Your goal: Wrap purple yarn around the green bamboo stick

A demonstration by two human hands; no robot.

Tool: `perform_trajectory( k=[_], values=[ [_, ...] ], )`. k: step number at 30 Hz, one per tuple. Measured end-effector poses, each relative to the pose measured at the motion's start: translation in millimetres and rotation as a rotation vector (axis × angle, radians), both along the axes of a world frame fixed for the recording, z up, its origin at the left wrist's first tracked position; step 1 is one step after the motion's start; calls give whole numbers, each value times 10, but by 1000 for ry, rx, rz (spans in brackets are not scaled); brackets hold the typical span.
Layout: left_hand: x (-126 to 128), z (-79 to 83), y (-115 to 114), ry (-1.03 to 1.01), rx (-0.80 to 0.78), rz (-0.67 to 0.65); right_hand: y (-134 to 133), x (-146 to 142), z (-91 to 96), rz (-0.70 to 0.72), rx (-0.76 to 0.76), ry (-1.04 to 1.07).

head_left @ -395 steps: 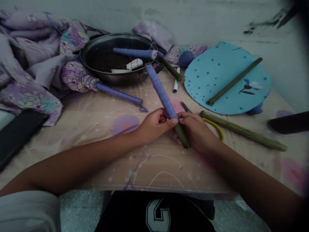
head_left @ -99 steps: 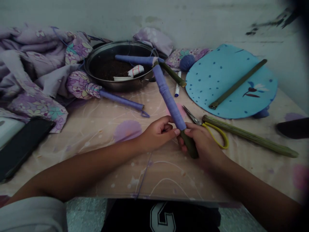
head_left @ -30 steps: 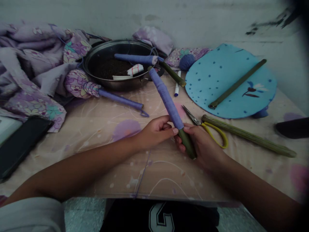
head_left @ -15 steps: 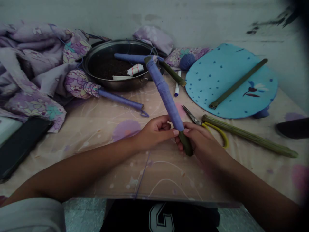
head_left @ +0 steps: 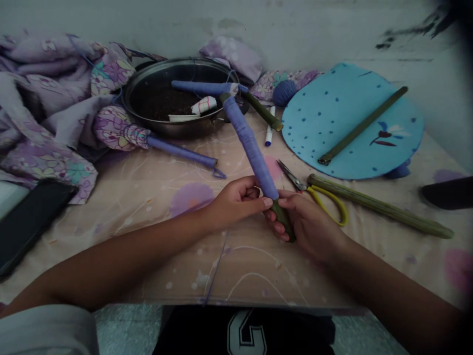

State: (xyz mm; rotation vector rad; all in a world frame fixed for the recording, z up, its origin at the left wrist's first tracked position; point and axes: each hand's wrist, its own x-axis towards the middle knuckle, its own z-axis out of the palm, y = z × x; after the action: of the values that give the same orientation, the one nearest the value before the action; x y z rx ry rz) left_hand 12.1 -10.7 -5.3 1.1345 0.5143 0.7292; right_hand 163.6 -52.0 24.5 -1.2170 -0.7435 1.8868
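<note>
A green plant stalk wound with purple yarn (head_left: 251, 148) leans up and away over the middle of the table. My right hand (head_left: 314, 222) is closed around its bare lower end, thumb at the edge of the winding. From the other side, my left hand (head_left: 240, 202) is closed, with its thumb tip pressed on the stalk where the yarn stops. A loose purple strand (head_left: 216, 266) runs down from below my left hand over the table's front edge. Yellow-handled scissors (head_left: 328, 199) lie just beyond my right hand.
A metal pan (head_left: 148, 116) of dark crumbly material stands at the back, another yarn-wrapped stick across it. Left are a cloth-headed stick (head_left: 177, 150), bunched fabric (head_left: 74, 113) and a phone (head_left: 33, 227). Right are a blue oval mat (head_left: 314, 118), bare stalks (head_left: 380, 207) and a marker (head_left: 270, 127).
The view has shifted slightly. Both hands keep their hold on the wrapped stalk, and its lower end sits a little lower in the picture.
</note>
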Motion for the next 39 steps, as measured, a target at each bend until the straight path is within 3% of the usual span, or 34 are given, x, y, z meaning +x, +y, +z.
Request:
perform_trajectory(
  k=[5,10,15,30,35,39],
  values=[
    [-27,-17,5,63,36,21,-8,-6,-16,18,-4,25],
    [-14,8,1,-35,-39,-24,-6,5,-11,12,-35,62],
    [-12,43,9,22,-29,46,1,-6,-12,-48,-11,54],
    [1,38,-11,-42,-95,-60,0,-18,-68,-30,-72,100],
    [21,4,-20,-46,-60,-46,24,-23,-83,-84,27,-31],
    [44,-1,-40,36,8,36,34,-3,-97,-27,57,-11]
  ],
)
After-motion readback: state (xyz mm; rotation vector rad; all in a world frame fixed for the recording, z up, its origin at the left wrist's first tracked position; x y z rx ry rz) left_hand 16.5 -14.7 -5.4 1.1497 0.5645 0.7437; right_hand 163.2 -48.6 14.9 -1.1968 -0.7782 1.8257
